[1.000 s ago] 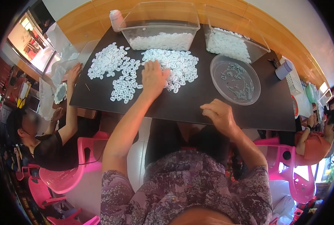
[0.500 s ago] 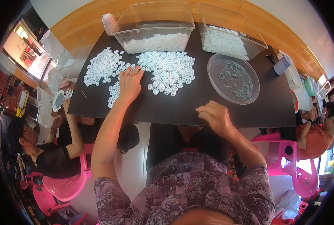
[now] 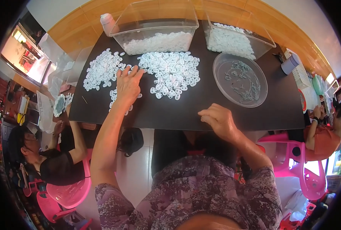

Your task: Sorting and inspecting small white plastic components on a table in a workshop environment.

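Note:
My left hand (image 3: 128,85) lies palm down with its fingers apart. Its fingertips touch small white oval pieces with holes, between a left pile (image 3: 101,71) and a larger middle pile (image 3: 174,73). More of these pieces (image 3: 113,96) lie beside and partly under the hand. Near the table's front edge, my right hand (image 3: 219,119) is closed, thumb against curled fingers; whatever it may hold is hidden. Beyond it to the right, a round clear tray (image 3: 221,90) holds thin grey-green scraps.
Two clear bins (image 3: 155,28) (image 3: 260,42) of white pieces stand at the back of the dark table (image 3: 170,115). A pinkish-white bottle (image 3: 108,23) and a grey-lidded cup (image 3: 290,64) flank them. A person (image 3: 59,165) sits at left, another (image 3: 323,138) at right.
My left hand has shifted slightly left over the white pieces, its fingers still spread. My right hand stays closed in nearly the same place. The view has moved a little.

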`<state>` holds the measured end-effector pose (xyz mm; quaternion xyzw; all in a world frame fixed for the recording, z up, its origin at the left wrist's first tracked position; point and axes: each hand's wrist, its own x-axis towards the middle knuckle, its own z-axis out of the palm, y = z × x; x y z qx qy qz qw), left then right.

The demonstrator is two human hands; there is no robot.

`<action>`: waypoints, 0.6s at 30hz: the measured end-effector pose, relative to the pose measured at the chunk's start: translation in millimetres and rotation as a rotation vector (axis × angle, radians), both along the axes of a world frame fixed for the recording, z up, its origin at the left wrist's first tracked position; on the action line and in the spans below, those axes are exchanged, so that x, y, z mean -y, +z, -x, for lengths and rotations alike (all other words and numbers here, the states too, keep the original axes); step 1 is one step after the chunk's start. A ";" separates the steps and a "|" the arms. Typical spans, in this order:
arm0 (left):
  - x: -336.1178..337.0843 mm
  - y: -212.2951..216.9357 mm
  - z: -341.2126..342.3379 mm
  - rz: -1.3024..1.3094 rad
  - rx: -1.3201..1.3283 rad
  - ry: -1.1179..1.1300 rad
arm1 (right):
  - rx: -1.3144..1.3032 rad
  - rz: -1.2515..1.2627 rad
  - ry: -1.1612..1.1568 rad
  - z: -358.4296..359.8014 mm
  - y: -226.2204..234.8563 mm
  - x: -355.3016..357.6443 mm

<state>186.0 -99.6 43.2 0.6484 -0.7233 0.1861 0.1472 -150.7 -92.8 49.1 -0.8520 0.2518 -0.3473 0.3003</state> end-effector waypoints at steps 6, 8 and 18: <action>6.7 -13.3 -2.9 0.014 0.124 -0.013 | -0.046 -0.014 0.003 -2.7 3.1 -1.3; 0.7 -8.9 -5.6 -0.004 0.144 0.004 | -0.041 0.004 -0.007 -0.6 1.7 -0.5; 32.5 9.4 -10.9 -0.041 -0.508 0.056 | -0.011 -0.018 0.007 -8.5 0.6 1.4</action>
